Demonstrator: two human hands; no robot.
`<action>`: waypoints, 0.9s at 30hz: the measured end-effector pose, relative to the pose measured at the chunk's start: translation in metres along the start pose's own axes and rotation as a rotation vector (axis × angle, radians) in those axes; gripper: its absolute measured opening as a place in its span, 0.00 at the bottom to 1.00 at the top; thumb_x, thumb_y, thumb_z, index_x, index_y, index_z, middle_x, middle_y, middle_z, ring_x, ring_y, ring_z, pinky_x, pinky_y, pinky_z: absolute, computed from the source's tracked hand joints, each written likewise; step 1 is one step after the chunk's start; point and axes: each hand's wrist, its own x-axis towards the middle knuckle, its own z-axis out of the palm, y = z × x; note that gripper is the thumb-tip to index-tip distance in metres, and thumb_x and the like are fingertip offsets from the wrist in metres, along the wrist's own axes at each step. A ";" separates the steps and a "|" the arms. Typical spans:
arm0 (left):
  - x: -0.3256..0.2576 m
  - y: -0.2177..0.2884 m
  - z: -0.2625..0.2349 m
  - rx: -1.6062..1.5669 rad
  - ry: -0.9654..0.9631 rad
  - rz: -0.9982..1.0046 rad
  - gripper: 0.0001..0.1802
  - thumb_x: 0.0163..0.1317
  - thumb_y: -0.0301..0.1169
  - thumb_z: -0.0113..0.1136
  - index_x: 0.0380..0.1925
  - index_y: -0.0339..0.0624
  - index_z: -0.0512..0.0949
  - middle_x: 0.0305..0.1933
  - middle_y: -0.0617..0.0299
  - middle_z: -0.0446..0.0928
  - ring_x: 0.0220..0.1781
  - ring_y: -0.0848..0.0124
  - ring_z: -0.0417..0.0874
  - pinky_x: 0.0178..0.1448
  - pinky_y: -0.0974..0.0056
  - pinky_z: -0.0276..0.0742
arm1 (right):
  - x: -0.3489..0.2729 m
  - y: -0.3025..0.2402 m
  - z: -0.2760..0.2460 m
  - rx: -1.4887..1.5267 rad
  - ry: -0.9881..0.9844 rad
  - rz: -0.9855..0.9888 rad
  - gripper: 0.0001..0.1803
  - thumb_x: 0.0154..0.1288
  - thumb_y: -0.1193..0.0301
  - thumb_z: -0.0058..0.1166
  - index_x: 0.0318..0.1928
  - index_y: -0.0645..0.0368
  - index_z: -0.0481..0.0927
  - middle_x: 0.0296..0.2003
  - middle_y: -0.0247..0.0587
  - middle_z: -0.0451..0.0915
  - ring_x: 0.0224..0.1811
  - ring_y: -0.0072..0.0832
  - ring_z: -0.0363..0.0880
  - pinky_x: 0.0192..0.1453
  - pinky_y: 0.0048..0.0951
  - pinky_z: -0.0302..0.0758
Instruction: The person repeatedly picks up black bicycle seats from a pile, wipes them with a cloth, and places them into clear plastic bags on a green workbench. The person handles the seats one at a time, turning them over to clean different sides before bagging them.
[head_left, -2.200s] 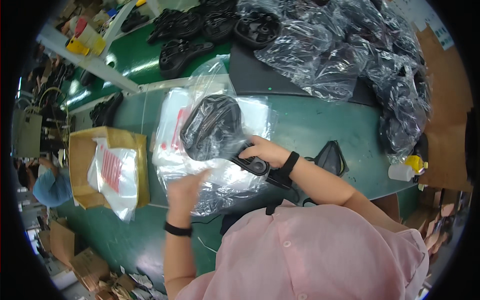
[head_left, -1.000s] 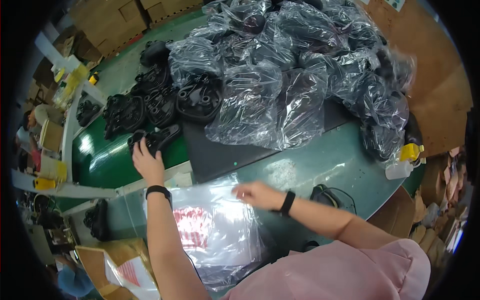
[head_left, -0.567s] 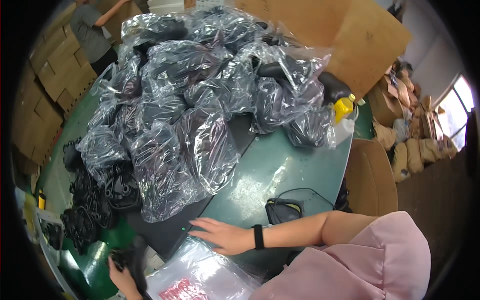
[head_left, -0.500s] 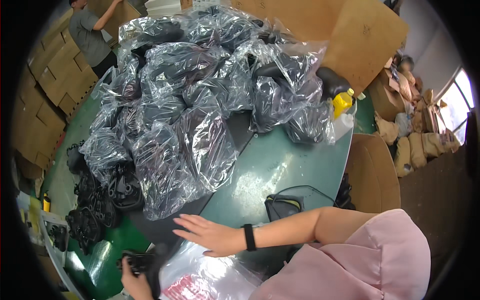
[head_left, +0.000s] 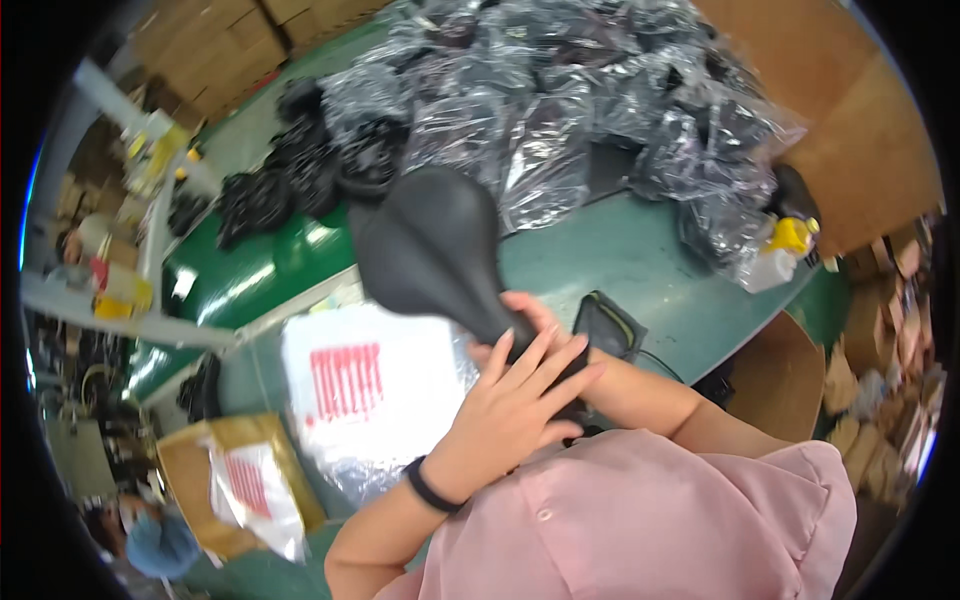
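Observation:
A black bicycle saddle (head_left: 432, 240) is held up in front of me, its broad end pointing away and its narrow nose toward my body. My right hand (head_left: 540, 318) grips the nose from the right side, partly hidden under the other hand. Across the top of the nose lies my left hand (head_left: 515, 395), palm down, with its fingers stretched and spread. Beside the saddle, a stack of clear plastic bags (head_left: 345, 400) with red print lies on the table.
Several saddles wrapped in clear plastic (head_left: 550, 140) are heaped at the back of the green table (head_left: 640, 250). Unwrapped black saddles (head_left: 255, 200) lie at the far left. A black pouch (head_left: 608, 325), a yellow bottle (head_left: 793, 236) and a brown carton (head_left: 240, 480) are around. Another person (head_left: 155, 540) is at lower left.
My left hand has brought a black object, now seen as the saddle, up from the lower left. My right hand has moved from over the bags to the saddle's nose. The view has turned left.

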 end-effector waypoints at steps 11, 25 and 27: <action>-0.088 -0.125 -0.049 -0.248 0.524 -0.809 0.31 0.60 0.44 0.57 0.60 0.37 0.68 0.57 0.43 0.73 0.60 0.52 0.72 0.64 0.58 0.65 | -0.046 0.046 -0.003 -0.211 -0.251 0.183 0.36 0.61 0.45 0.45 0.55 0.64 0.65 0.29 0.47 0.68 0.15 0.31 0.70 0.08 0.22 0.62; -0.166 -0.120 0.032 -0.698 0.787 -0.901 0.41 0.61 0.43 0.60 0.69 0.42 0.53 0.58 0.52 0.73 0.51 0.62 0.79 0.50 0.66 0.76 | -0.050 0.048 0.019 -1.645 0.143 -0.508 0.39 0.47 0.64 0.65 0.56 0.67 0.61 0.43 0.52 0.76 0.46 0.46 0.77 0.50 0.43 0.73; -0.153 -0.095 0.050 -1.133 0.836 -0.841 0.38 0.65 0.43 0.54 0.69 0.43 0.50 0.60 0.51 0.70 0.50 0.60 0.79 0.49 0.64 0.78 | -0.051 0.043 0.009 -2.012 0.502 -0.548 0.38 0.45 0.65 0.66 0.54 0.66 0.60 0.41 0.54 0.76 0.44 0.50 0.77 0.48 0.44 0.74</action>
